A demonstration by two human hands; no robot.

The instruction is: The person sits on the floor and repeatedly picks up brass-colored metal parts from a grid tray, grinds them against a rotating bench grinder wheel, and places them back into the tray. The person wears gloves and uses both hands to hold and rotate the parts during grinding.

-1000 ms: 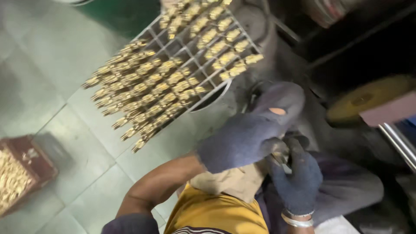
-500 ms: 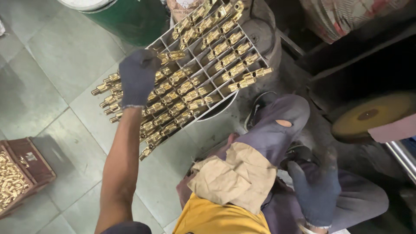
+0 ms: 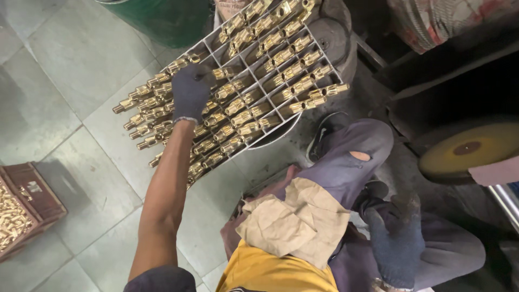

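My left hand (image 3: 190, 91), in a dark glove, reaches out over a grey divided tray (image 3: 254, 62) filled with several rows of brass fittings (image 3: 246, 116). Its fingers are curled on the fittings in the tray's left part, and the glove hides what lies under the palm. Down at my lap rests my right hand (image 3: 397, 238), also gloved, fingers loosely spread and nothing visible in it. A tan cloth (image 3: 300, 221) lies over my thighs, between my knee and my yellow shirt.
A green bin (image 3: 162, 19) stands behind the tray. A brown crate (image 3: 32, 194) of small brass parts sits at the left edge on the tiled floor. A yellow polishing wheel (image 3: 467, 151) and a metal shaft (image 3: 505, 200) are at the right.
My left hand left my lap, where both hands were together, and stretched out onto the tray of brass fittings. My right hand stayed low by my lap.
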